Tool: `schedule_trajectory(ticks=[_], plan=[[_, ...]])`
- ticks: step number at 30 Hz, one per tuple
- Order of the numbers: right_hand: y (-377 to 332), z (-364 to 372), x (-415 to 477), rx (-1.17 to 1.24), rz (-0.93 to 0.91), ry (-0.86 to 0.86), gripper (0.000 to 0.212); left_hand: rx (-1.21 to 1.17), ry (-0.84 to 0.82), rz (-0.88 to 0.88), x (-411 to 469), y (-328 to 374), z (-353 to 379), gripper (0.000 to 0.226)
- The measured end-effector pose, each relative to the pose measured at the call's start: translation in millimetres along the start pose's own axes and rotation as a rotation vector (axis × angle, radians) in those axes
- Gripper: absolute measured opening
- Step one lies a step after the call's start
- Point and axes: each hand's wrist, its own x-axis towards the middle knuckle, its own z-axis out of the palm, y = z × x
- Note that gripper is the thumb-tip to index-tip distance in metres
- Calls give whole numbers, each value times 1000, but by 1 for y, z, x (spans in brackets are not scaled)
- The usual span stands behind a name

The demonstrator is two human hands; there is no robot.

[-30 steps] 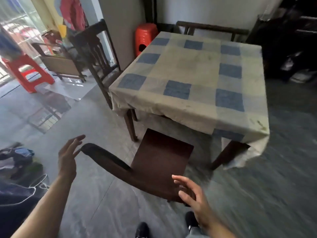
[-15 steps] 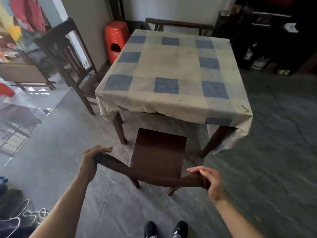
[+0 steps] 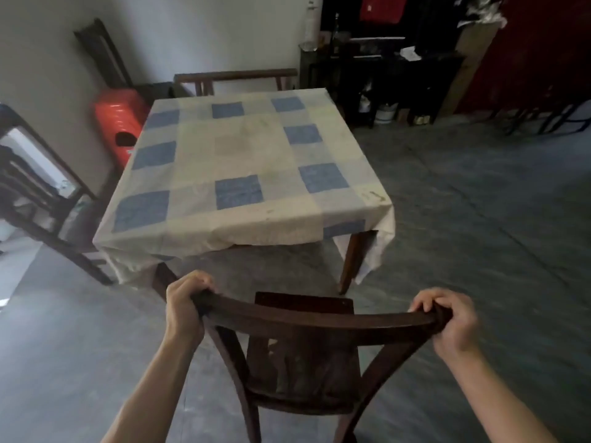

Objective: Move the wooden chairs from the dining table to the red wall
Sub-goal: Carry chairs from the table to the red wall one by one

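Left hand (image 3: 185, 310) wrapped around left end of top rail of near chair (image 3: 315, 321); right hand (image 3: 449, 324) wrapped around right end. Chair just in front of dining table (image 3: 243, 174), seat facing it. Checked cloth (image 3: 256, 155) draped over table. Second chair (image 3: 236, 79) behind far side; third chair (image 3: 41, 199) at left edge. Red wall (image 3: 540, 46) at far right, dim, possibly a door.

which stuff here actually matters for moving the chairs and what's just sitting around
Part of the job:
- held chair, top rail gripped by left hand and right hand
- chair behind the table
- chair left of the table
- dining table
- red wall

Just lying about:
- orange stool
- dark shelf clutter
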Motion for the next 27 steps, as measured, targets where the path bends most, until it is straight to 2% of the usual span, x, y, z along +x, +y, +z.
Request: schedule_trajectory(ticks=[5,14,19,21,27], plan=[[-40,-90,-1,-38,-34,200,31,-15,-190,-65,5,-24,102,19],[-125,-265,36,-30,-208,519,33,-51,-434,-114,20,-39,367,23],[-166,-351,87,-59,-298,628,31,-201,-463,-214,43,-41,530,59],[-181,-378,115,-71,-341,652,30,-223,-477,-257,58,-39,587,66],[-221,-461,219,-124,-388,671,29,-157,-550,-99,90,-31,740,17]])
